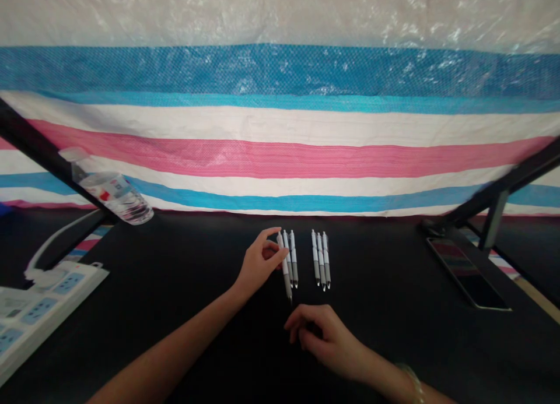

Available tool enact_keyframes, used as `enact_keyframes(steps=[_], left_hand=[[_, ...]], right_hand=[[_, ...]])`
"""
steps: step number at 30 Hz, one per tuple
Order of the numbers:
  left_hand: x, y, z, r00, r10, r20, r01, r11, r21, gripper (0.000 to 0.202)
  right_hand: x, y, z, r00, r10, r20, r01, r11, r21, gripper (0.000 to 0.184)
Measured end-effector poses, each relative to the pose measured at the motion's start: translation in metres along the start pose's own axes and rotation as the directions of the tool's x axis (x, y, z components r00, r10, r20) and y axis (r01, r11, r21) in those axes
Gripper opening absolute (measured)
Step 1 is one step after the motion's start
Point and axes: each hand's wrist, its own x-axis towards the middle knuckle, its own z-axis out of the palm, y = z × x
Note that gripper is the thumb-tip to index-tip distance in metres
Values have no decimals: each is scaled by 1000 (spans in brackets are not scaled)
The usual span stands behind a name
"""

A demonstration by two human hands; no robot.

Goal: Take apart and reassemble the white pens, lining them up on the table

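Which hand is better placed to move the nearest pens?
Likely the left hand: its fingers are at the left group of pens, while the right hand lies lower, apart from them.

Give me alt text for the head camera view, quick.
The left hand touches the leftmost of three grey-and-white pens lying on a black table, beside three more pens. The right hand curls just nearer the camera than the pens.

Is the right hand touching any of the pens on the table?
No: the right hand sits nearer the camera than the pens, with black tabletop showing between them.
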Motion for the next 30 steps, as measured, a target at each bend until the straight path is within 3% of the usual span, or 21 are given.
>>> enact_keyframes(steps=[3, 6, 10, 13, 15, 17, 21, 27, 30], left_hand=[[21, -2, -2, 997, 78, -22, -71, 974, 217, 48], [36, -9, -2, 987, 147, -57, -121, 938, 324, 43], [36, -15, -1, 982, 162, -92, -124, 937, 326, 40], [17, -12, -2, 994, 67, -82, -45, 967, 249, 35], [-1, -7, -3, 999, -20, -40, 27, 982, 189, 36], [-21, -3, -2, 997, -74, -16, 75, 982, 171, 36], [-54, 0, 6, 994, -103, 31, 98, 987, 128, 28], [-81, -5, 19, 994, 52, 99, -68, 984, 166, 19], [-89, -9, 20, 979, 154, 136, -179, 962, 204, 21]], right_hand=[[0, 2, 1, 1000, 6, 9, -6, 1000, 6, 30], [-1, 3, 2, 1000, -14, -6, 14, 1000, -7, 30], [-2, -2, -2, 998, -66, -18, 64, 993, -100, 28], [-2, -7, -13, 988, -151, -22, 137, 944, -298, 29], [-1, -8, -23, 974, -227, -17, 184, 830, -526, 30], [0, -6, -32, 961, -275, -5, 184, 655, -733, 33], [2, 4, -37, 948, -317, 22, 148, 379, -913, 48], [5, 16, -34, 947, -321, 27, 107, 235, -966, 45], [7, 21, -35, 910, -412, 41, 112, 149, -983, 31]])
